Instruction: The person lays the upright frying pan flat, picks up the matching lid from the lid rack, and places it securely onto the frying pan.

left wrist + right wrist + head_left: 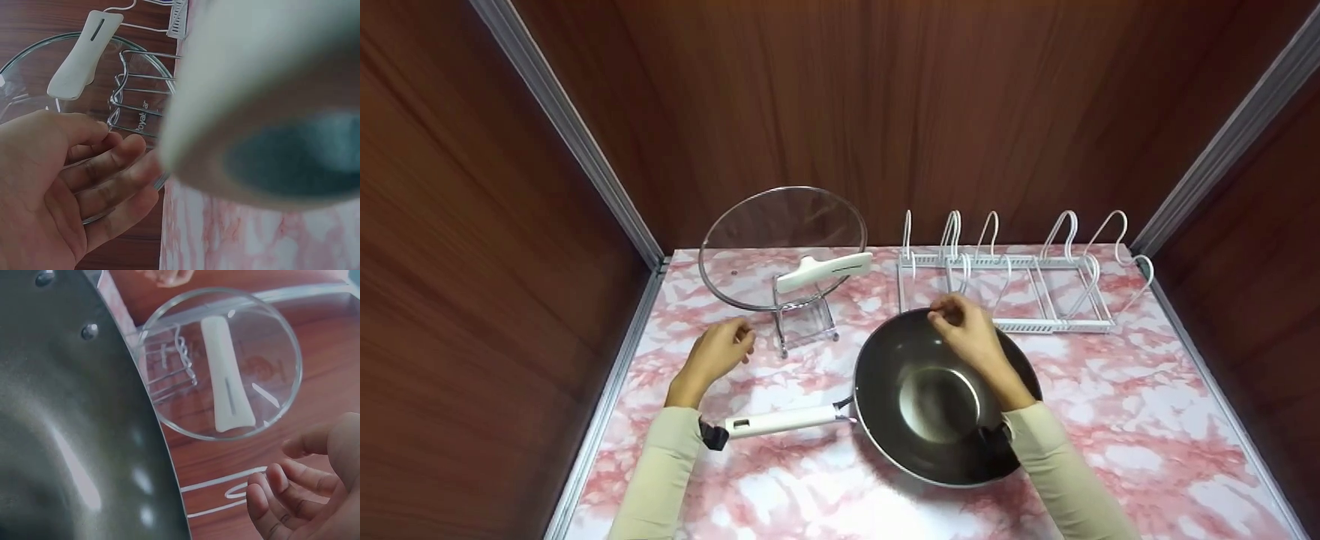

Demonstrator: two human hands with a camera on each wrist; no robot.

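Note:
A dark wok (pixel 915 352) with a white handle (pixel 787 421) lies on the table, its handle toward the left. Over its far part hovers my right hand (pixel 971 334), fingers loosely bent and holding nothing. My left hand (pixel 718 351) hangs relaxed beyond the handle's end, also holding nothing. Just past it a glass lid (pixel 757 225) with a white handle (pixel 825 272) leans upright in a small wire stand (pixel 810 322). In the left wrist view the wok handle (pixel 270 101) looms blurred beside the fingers (pixel 121 216).
Behind the wok on the right stands a white rack (pixel 1020 326) with several looped wire dividers. Brown wood-look panels (pixel 840 112) with metal edge strips enclose the back and sides. A pink and white marbled covering (pixel 1147 420) lies over the table.

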